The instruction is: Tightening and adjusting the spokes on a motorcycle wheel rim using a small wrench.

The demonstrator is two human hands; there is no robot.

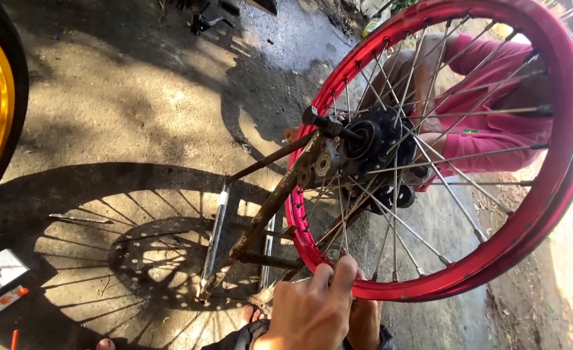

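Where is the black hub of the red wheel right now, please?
The black hub sits right of centre in the head view, inside the red rim, held on the rusty stand.

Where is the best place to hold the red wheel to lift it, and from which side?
Probably the bare top arc of the red rim, from outside: the wheel stands upright on its stand, the spokes are thin and crowded, and both hands already work at the bottom.

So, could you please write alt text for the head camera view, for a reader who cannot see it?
Two hands, left hand and right hand, grip the lower edge of a red spoked wheel rim mounted on a rusty stand on sunlit concrete. A person in pink shorts sits behind it.
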